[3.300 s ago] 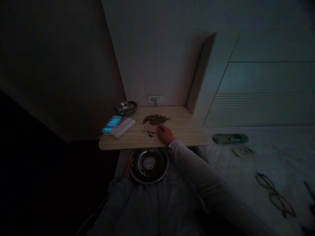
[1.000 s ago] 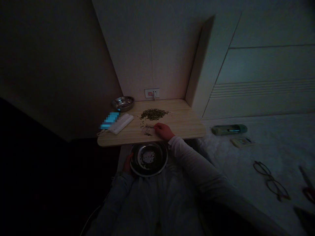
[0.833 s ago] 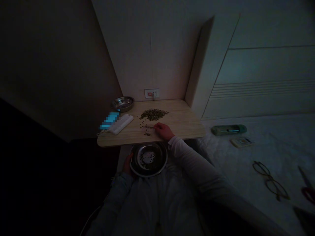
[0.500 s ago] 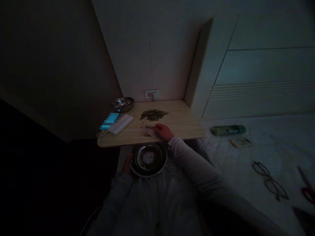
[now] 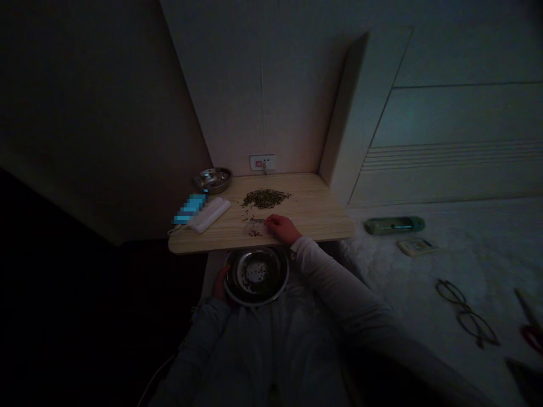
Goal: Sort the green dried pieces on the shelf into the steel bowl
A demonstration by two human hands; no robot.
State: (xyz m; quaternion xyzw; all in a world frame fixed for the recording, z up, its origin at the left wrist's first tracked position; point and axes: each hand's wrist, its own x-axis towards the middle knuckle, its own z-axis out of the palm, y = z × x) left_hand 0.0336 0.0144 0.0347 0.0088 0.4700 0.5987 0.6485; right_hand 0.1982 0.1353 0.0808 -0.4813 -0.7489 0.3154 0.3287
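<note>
My left hand (image 5: 219, 284) is closed on the left rim of a steel bowl (image 5: 280, 289), which sits over my lap just below the table's front edge. Small dark beans or seeds (image 5: 259, 272) lie scattered in the bowl's bottom. On the table, my right hand (image 5: 283, 228) has its fingers pinched together at the right edge of a clear shallow dish (image 5: 250, 228). Whether they grip the dish or a tiny bit is too dark to tell. A few reddish-brown bits rest in the dish. Behind it spreads a pile of greenish seeds (image 5: 266, 198).
The wooden table (image 5: 322, 212) also carries another steel bowl (image 5: 212, 180), a white power strip (image 5: 211, 215) and a pixelated blue screen (image 5: 190, 209). A wall socket (image 5: 262, 163) is behind. On the bed are a green case (image 5: 394, 225), a phone-like object (image 5: 416, 246), glasses (image 5: 464, 311) and scissors (image 5: 530, 333).
Dark bits near the far rim of the clear dish show less now. My right hand has barely shifted, and my left hand still holds the bowl in place.
</note>
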